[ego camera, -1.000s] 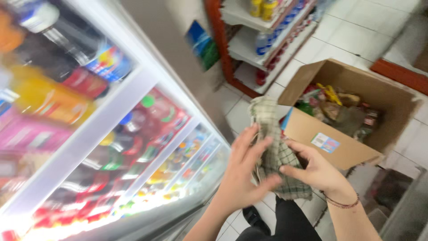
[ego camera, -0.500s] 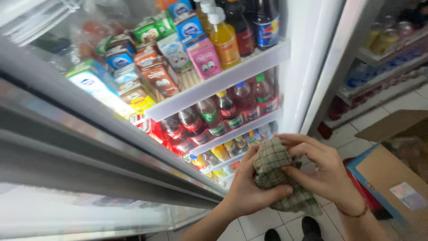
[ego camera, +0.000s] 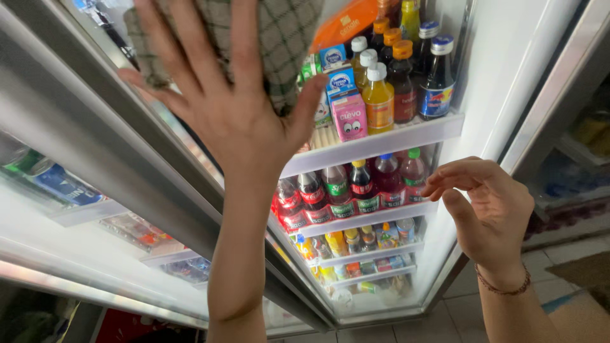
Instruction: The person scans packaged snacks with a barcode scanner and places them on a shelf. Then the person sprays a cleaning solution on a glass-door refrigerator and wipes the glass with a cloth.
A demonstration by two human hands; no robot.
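Checked green-and-cream cloth [ego camera: 279,38] lies pressed flat under the left hand [ego camera: 232,108], fingers spread wide, against the open fridge door [ego camera: 95,146] at upper left, while right of it the right hand [ego camera: 489,209] hangs empty and loosely curled beside the bottle shelves [ego camera: 381,143].

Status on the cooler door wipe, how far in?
Barely started. Done: nothing shows as wiped. In hand: the left hand presses a checked cloth flat against the upper glass door. The right hand hangs empty near the drink shelves. Left: apparently the lower glass of the door.
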